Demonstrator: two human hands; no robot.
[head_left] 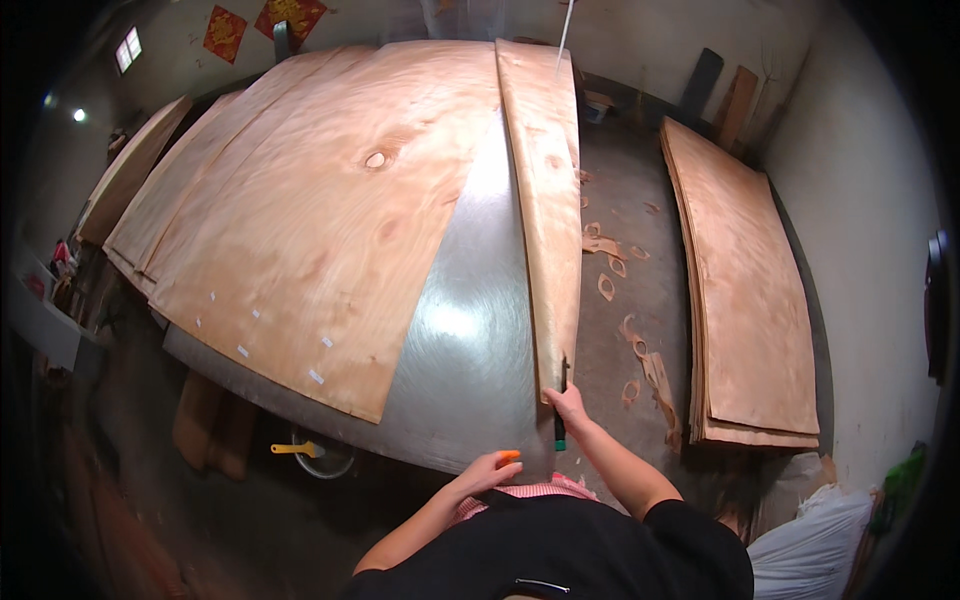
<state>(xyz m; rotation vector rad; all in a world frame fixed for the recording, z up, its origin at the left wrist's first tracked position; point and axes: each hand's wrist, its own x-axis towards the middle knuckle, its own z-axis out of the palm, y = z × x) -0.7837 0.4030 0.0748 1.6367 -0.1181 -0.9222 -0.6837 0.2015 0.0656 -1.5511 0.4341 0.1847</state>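
A narrow wood veneer strip (548, 230) lies along the right side of a shiny metal table (460, 370). At its near end my right hand (568, 402) is closed around a slim dark tool with a green end (560, 430); the tool's kind is unclear. The same hand touches the strip's near corner. My left hand (488, 473) is at the table's front edge, fingers loosely bent and apart, with a small orange piece (509, 455) at a fingertip. Left of the bare metal spreads a large veneer sheet (320, 220) with a knot hole and several small white tape bits.
A stack of veneer sheets (745, 290) stands to the right. Veneer offcuts (655, 385) litter the floor between it and the table. A yellow-handled tool (295, 449) is below the table's front edge. A white sack (812, 545) sits at lower right.
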